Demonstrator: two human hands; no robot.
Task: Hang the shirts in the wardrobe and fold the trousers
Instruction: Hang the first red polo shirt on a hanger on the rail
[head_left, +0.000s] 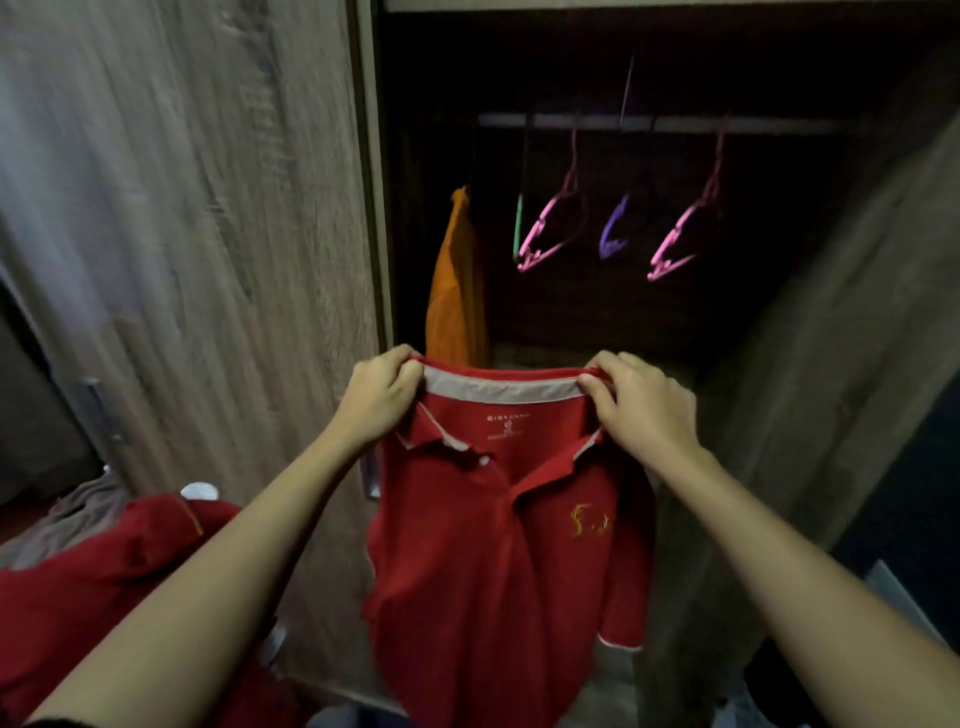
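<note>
Two pinch grips held the red shirt (498, 545) collar (498, 387): left hand (382, 397) at 9 o'clock, right hand (641, 410) at 3. Pulled taut, it should admit a pink hanger (545, 234).

One wide-angle view, worn on the person's head, faces forward and slightly down into the open wardrobe (857, 312) from close by. The left arm (208, 597) and right arm (779, 571) enter from the bottom corners.

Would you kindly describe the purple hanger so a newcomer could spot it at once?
Look into the open wardrobe, at its rail. Under it, the purple hanger hangs between two pink hangers; nothing else there is purple.
</note>
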